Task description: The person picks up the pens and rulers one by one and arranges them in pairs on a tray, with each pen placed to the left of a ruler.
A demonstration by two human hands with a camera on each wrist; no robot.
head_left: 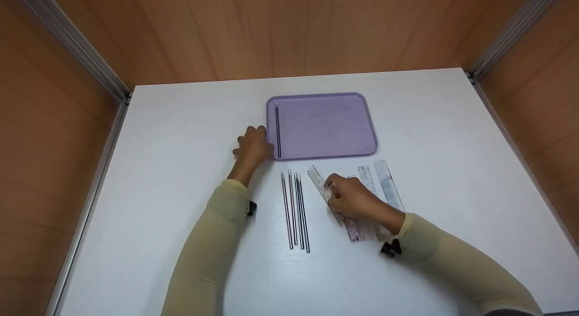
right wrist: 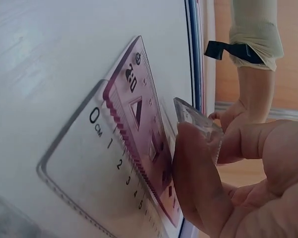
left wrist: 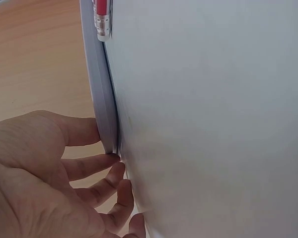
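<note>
My left hand (head_left: 258,143) rests against the left rim of a purple tray (head_left: 325,126). Its fairly straight fingertips (left wrist: 114,159) touch the tray's edge (left wrist: 102,99). One pencil (head_left: 277,130) lies inside the tray along its left side, and its red end (left wrist: 103,17) shows in the left wrist view. My right hand (head_left: 334,188) pinches the end of a clear ruler (head_left: 317,179), tilted up off the table (right wrist: 198,119). A pink ruler (right wrist: 139,134) and another clear ruler (right wrist: 84,163) lie flat beneath it.
Several pencils (head_left: 296,209) lie side by side on the white table (head_left: 181,171) between my hands. More rulers (head_left: 389,184) lie to the right of my right hand. Wooden walls enclose the table on three sides.
</note>
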